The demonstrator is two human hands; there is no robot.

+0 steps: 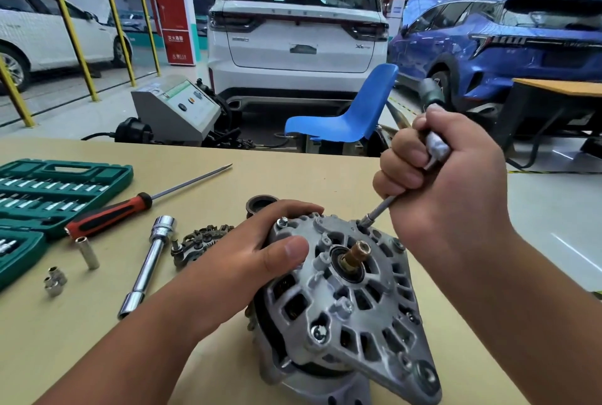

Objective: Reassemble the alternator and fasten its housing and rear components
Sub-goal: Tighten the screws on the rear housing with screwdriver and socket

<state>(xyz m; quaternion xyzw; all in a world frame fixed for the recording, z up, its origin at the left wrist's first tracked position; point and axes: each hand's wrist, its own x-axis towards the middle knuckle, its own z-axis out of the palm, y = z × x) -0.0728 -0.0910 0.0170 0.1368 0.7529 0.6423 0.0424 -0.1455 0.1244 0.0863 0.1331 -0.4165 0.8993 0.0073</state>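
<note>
Bench: tan table (228, 160), workshop floor beyond. Far left, a green socket case (49, 183) lies open, bits in rows. Beside it a red-and-black screwdriver (110, 217) lies diagonally, tip pointing up-right. Nearer, a chrome tube wrench (148, 261) lies at a slant; a long socket (87, 253) and two small sockets (55, 281) stand loose to its left. A dark rectifier plate (198, 241) lies flat just left of the left hand, partly hidden by it. A dark ring (260, 204) sits behind the fingers, its lower part hidden. Past the table edge: grey machine (176, 108), blue chair (351, 111), white car (299, 30), blue car (505, 43). Nothing stands between the camera and the work except the forearms. Left hand (260, 258): grasping the alternator (351, 300) at its upper-left edge, fingers curled over the rim, thumb pressed flat on the housing face. Right hand (439, 183): clenched in a fist round the handle of a driver (382, 207), whose thin shaft runs down-left from the fist; its socket end sits on a bolt at the housing's upper rim. The handle's black end sticks out above the fist. Alternator lies on the near table edge between the two hands, rear face up, tilted toward the camera; brass-ringed shaft (356, 253) stands out at centre, just right of the left thumb and below the driver tip.
</note>
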